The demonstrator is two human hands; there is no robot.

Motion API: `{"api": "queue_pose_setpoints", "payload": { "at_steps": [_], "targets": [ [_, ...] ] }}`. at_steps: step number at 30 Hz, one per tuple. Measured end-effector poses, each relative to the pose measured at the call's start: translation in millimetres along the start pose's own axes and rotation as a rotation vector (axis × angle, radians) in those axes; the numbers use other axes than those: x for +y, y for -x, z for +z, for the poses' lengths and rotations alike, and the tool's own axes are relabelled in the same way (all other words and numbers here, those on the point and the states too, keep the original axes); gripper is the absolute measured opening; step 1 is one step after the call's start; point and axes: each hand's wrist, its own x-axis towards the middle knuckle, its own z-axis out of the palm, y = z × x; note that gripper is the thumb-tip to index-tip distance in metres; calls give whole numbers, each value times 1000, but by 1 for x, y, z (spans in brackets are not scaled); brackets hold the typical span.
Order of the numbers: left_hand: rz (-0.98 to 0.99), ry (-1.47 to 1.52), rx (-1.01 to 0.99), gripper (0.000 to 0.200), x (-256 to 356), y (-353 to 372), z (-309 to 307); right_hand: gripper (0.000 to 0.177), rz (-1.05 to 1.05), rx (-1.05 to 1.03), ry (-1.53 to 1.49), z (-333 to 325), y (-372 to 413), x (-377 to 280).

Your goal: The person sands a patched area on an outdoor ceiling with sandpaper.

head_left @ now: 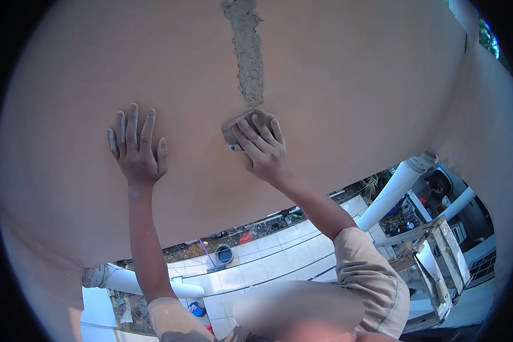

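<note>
My left hand (138, 154) lies flat against the smooth tan surface (194, 176), its fingers spread and dusted with grey. To its right, my right hand (262, 142) presses a flat, grey-smeared pad or scraper (231, 134) against the same surface, fingers laid over it. The tool's upper edge is at the lower end of a rough grey strip of mortar-like material (248, 57), which runs up to the top of the view.
Below are a tiled floor (290, 245), a dark bucket (224, 254) and two white columns (390, 191) (154, 282). A metal ladder (439, 268) stands at the lower right, near a parked vehicle (470, 211).
</note>
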Motion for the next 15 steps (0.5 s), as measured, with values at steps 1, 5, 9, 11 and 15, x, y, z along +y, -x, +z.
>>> {"api": "queue_pose_setpoints", "payload": {
  "at_steps": [1,5,9,11,15],
  "targets": [
    [-28,-41,14,48,-2,-1,-1,23,-40,17,-28,1,-17,7],
    [-22,29,-25,47,0,0,-1,24,-72,203,-136,-18,-159,33],
    [-127,-2,-15,48,15,18,3,27,226,-74,-236,-23,-246,32],
    [-188,-1,0,49,25,42,3,31,28,92,-124,-3,-206,5],
    [-335,24,-35,52,67,108,13,24,-259,23,-147,8,-112,-42]
  ]
}}
